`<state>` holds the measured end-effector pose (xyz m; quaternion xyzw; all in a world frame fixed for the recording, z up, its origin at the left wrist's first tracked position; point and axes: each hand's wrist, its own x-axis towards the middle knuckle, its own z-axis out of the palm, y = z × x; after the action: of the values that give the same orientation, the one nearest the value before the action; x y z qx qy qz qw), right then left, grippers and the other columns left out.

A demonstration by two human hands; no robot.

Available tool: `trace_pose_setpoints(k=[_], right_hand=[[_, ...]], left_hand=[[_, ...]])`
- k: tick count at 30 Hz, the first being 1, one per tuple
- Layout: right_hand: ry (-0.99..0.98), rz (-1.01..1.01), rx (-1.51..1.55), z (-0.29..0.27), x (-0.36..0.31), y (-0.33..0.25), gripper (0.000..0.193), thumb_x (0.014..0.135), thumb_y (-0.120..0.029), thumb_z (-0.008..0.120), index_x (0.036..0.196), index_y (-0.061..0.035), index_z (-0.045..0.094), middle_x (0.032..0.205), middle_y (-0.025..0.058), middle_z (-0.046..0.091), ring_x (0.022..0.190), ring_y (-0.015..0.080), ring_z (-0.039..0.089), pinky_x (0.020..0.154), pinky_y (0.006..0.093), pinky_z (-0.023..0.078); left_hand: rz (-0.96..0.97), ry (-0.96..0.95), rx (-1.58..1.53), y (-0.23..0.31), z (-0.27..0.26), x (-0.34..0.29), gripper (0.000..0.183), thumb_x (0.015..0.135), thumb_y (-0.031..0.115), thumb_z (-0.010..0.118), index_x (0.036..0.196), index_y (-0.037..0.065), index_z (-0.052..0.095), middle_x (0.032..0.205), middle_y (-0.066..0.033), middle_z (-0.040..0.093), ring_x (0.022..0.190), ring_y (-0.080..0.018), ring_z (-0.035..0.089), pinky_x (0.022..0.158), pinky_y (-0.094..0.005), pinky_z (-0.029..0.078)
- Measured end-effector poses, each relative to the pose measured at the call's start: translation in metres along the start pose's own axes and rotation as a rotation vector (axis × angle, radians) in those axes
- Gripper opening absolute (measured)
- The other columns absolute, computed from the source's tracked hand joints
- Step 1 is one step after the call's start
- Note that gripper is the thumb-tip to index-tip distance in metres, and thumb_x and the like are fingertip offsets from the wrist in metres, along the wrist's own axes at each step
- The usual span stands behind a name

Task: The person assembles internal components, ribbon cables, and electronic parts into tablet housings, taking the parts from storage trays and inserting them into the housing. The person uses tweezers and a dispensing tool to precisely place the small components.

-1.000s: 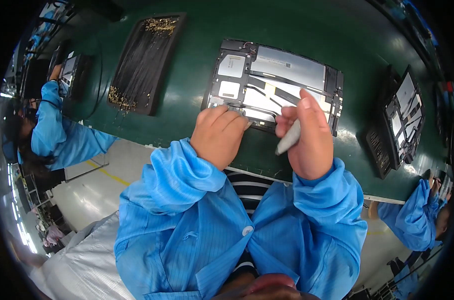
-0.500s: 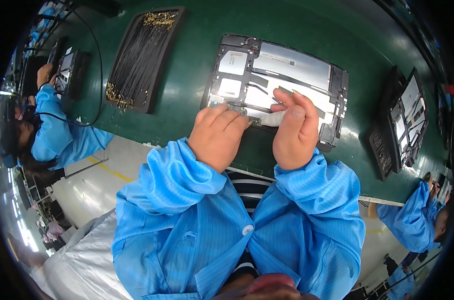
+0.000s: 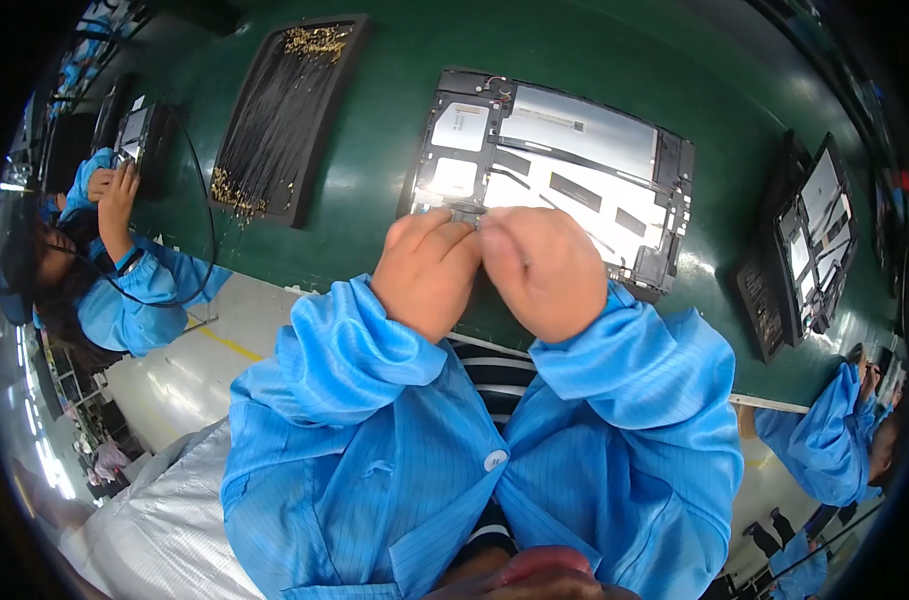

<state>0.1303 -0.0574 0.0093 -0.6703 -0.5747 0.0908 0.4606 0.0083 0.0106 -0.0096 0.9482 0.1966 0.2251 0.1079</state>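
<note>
An opened tablet-like device (image 3: pixel 583 118), with a black frame, silver panels and dark flat cables, lies in front of me. My left hand (image 3: pixel 427 275) is at its near left edge, fingers curled down onto the frame and their tips hidden. Against it, my right hand (image 3: pixel 545 270) is closed in a pinch at the same near edge, thumb side toward the left fingers. Whatever lies between the fingers is hidden by the hands. A small dark part (image 3: pixel 465 209) of the device shows just beyond the fingertips.
A dark tray (image 3: pixel 305 150) of thin black cables with gold ends stands at the left on the green table (image 3: pixel 395 50). Another opened device (image 3: pixel 823 235) leans on a dark tray (image 3: pixel 760 300) at the right. Co-workers in blue sit at both sides; a black cord (image 3: pixel 207 170) hangs at the left.
My right hand has moved left and turned over, from half-curled fingers to a closed pinch beside the left hand. My left hand has barely moved. The left co-worker's hands have come together.
</note>
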Motion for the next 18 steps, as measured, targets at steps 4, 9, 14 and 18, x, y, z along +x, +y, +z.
trace_pose_setpoints(k=[4, 9, 14, 18], right_hand=[[-0.039, -0.072, 0.021, -0.001, 0.007, 0.002, 0.014, 0.074, -0.016, 0.052, 0.078, -0.0018, 0.052, 0.070, 0.0103, 0.055, 0.061, 0.0248, 0.053, 0.055, 0.0320, 0.042], [0.108, 0.596, 0.583, 0.001, 0.010, 0.028, 0.037, 0.085, -0.032, 0.033, 0.099, 0.0019, 0.037, 0.069, 0.0105, 0.053, 0.059, 0.0137, 0.052, 0.053, 0.0252, 0.042], [0.173, 0.480, 0.577, 0.007, 0.005, 0.029, 0.039, 0.085, -0.031, 0.032, 0.104, 0.0029, 0.034, 0.073, 0.0125, 0.053, 0.060, 0.0157, 0.052, 0.056, 0.0256, 0.042], [0.190, 0.464, 0.655, 0.007, 0.002, 0.037, 0.040, 0.085, -0.032, 0.033, 0.105, 0.0028, 0.034, 0.074, 0.0126, 0.053, 0.062, 0.0158, 0.052, 0.059, 0.0265, 0.042]], left_hand=[[-0.017, -0.037, 0.088, 0.004, -0.006, 0.004, 0.018, 0.064, 0.011, 0.054, 0.081, 0.007, 0.055, 0.084, -0.0068, 0.054, 0.084, -0.0236, 0.048, 0.075, -0.0346, 0.036], [-0.812, -0.232, -0.669, 0.021, -0.030, -0.009, 0.019, 0.076, 0.018, 0.051, 0.087, 0.003, 0.052, 0.083, -0.0077, 0.053, 0.073, -0.0206, 0.053, 0.063, -0.0309, 0.042], [-1.626, 0.145, -1.491, 0.004, -0.012, -0.009, 0.033, 0.080, 0.036, 0.044, 0.087, 0.004, 0.046, 0.070, -0.0031, 0.050, 0.056, -0.0127, 0.050, 0.049, -0.0243, 0.042], [-1.586, 0.419, -1.376, -0.002, -0.001, -0.001, 0.027, 0.080, 0.029, 0.045, 0.091, 0.004, 0.044, 0.072, -0.0026, 0.046, 0.056, -0.0115, 0.047, 0.047, -0.0228, 0.040]])
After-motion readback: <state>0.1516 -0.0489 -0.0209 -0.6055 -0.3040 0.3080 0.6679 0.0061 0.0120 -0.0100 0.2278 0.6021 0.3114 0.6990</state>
